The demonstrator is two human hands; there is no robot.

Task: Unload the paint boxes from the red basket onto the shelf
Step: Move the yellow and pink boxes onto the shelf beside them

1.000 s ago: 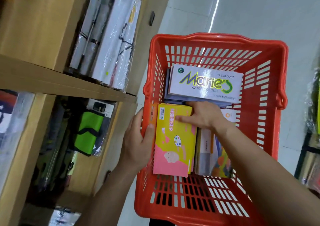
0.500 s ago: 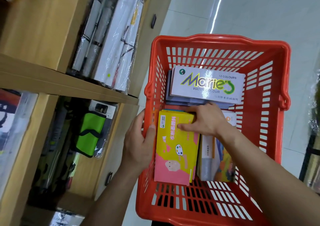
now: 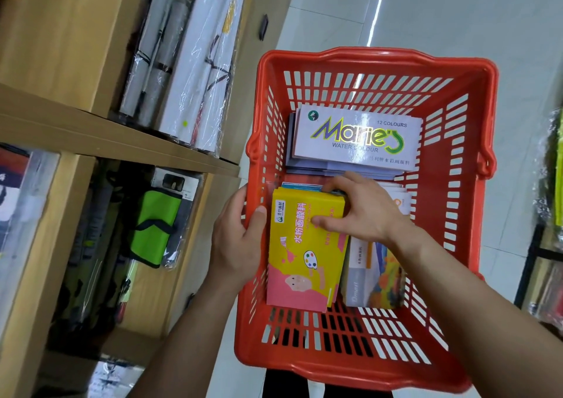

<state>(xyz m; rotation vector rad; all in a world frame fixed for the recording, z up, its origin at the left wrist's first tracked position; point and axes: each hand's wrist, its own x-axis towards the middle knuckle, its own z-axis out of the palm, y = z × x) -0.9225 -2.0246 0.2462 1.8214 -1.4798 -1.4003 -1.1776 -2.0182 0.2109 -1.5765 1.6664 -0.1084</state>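
Inside the red basket [image 3: 475, 184], at least 3 stacks of paint boxes sit unloaded: the white Marie's box [image 3: 356, 138] at the far end, a grey-and-orange box [image 3: 373, 276] on the right, and the yellow-and-pink box [image 3: 304, 251] on the left. The right hand [image 3: 362, 215] pinches that yellow box's far end, fingers curled over it; the left hand [image 3: 240, 239] grips the basket's rim. No matching box shows on the shelf [image 3: 115, 141], so unloading looks barely begun.

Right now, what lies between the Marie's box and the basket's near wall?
In the head view, the yellow-and-pink box under the right hand, a grey-orange box beside it, then bare red basket floor.
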